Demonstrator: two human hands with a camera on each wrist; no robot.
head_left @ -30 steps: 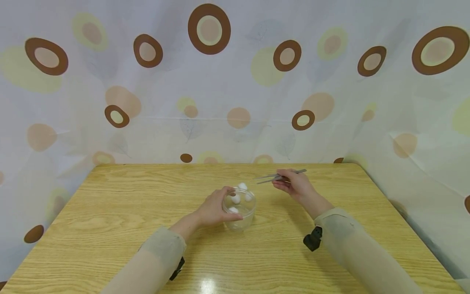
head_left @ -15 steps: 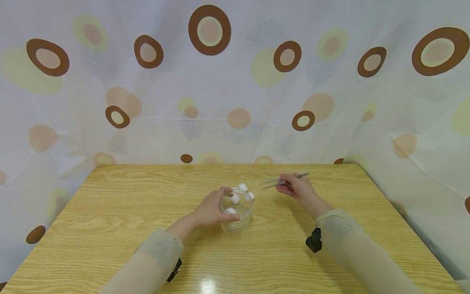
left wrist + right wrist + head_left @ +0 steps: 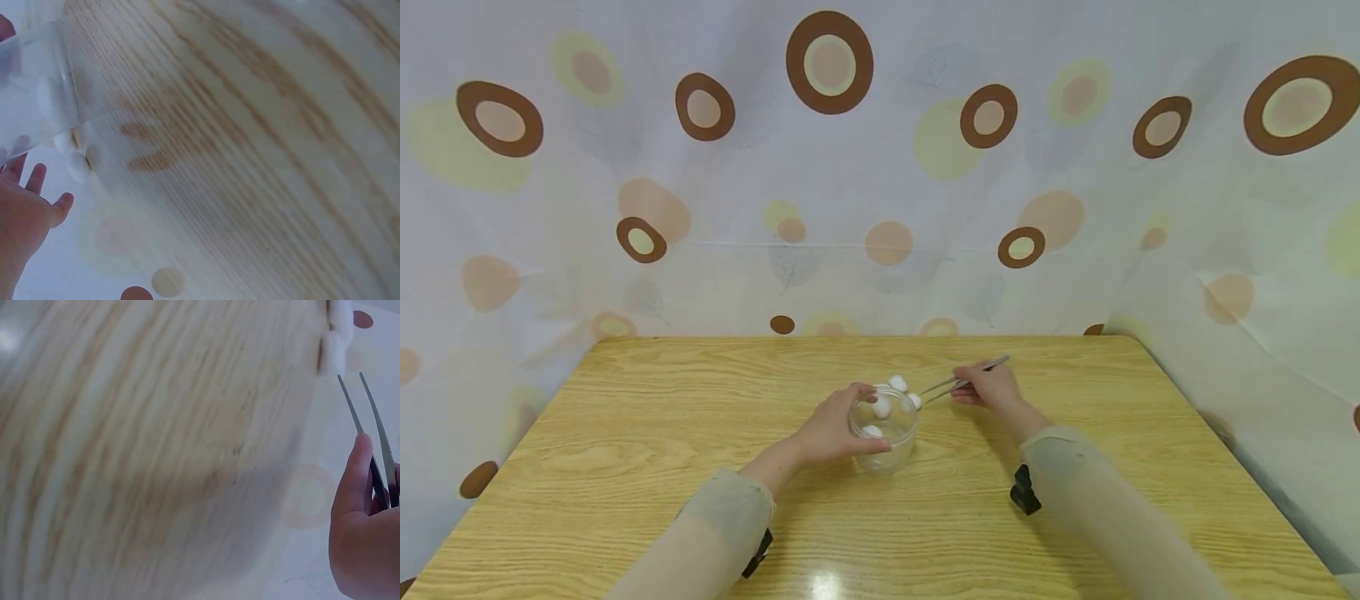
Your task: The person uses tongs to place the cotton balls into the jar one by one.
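my left hand (image 3: 827,429) is gripping the clear cup (image 3: 886,461), thumb on the near side, fingers at the far rim; the cup is standing on the wood-grain table (image 3: 700,417). two white balls are showing through the plastic, a low ball (image 3: 872,431) and a middle ball (image 3: 881,407); can't tell if either is sitting inside or behind. a rear ball (image 3: 898,382) is lying just past the far rim, a right ball (image 3: 915,401) just beside the cup's right side. my tweezers (image 3: 377,425) are pointing left at that right ball, tips parted and right by it; can't tell if they're touching. my right hand (image 3: 988,385) is pinching the tweezers, a narrow grip. judging this as a lining-up step: tips should be straddling the ball's middle before i'm squeezing, and light, even pressure is probably beating a hard pinch, since something round could be squirting out. left hand should be anchoring the cup so it isn't nudging the ball.
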